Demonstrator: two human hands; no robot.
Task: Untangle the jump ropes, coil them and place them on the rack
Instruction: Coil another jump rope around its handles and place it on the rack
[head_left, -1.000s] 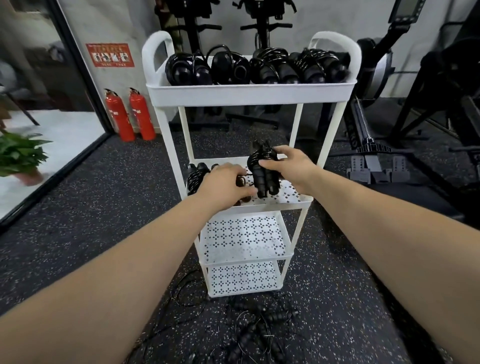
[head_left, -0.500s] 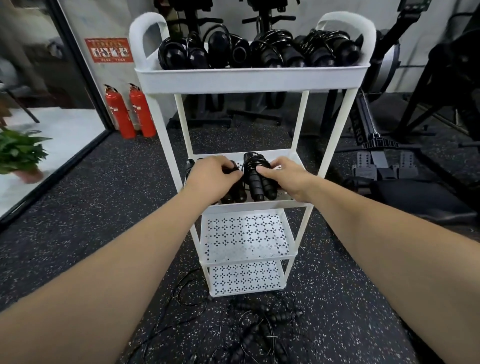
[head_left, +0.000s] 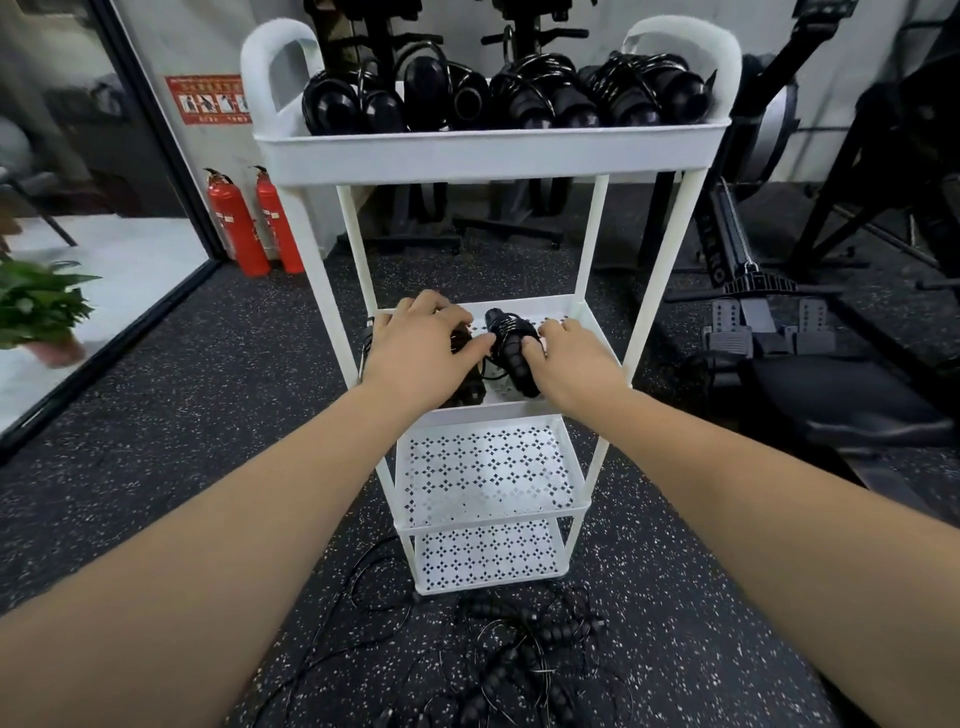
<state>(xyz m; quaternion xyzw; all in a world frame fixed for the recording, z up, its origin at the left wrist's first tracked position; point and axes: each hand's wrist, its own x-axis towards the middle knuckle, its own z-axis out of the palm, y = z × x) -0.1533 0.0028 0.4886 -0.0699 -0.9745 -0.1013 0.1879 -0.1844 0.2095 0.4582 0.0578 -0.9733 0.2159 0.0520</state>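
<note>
A white four-tier rack (head_left: 488, 156) stands in front of me. Several coiled black jump ropes (head_left: 524, 101) fill its top tray. On the second shelf (head_left: 587, 332) a coiled black jump rope (head_left: 511, 345) lies between my hands. My right hand (head_left: 571, 358) grips its handles from the right. My left hand (head_left: 421, 348) lies flat over other coiled ropes on the shelf's left side, its fingertips touching the bundle. A tangle of loose black jump ropes (head_left: 514, 660) lies on the floor in front of the rack.
The two lower perforated shelves (head_left: 488, 473) hold nothing. Two red fire extinguishers (head_left: 254, 223) stand at the wall on the left, near a glass partition and a potted plant (head_left: 36, 306). Rowing machines and black gym equipment (head_left: 779, 291) crowd the right side.
The coiled rope has come down from above the second shelf onto it. Both hands have lowered with it and my view has moved closer to the rack.
</note>
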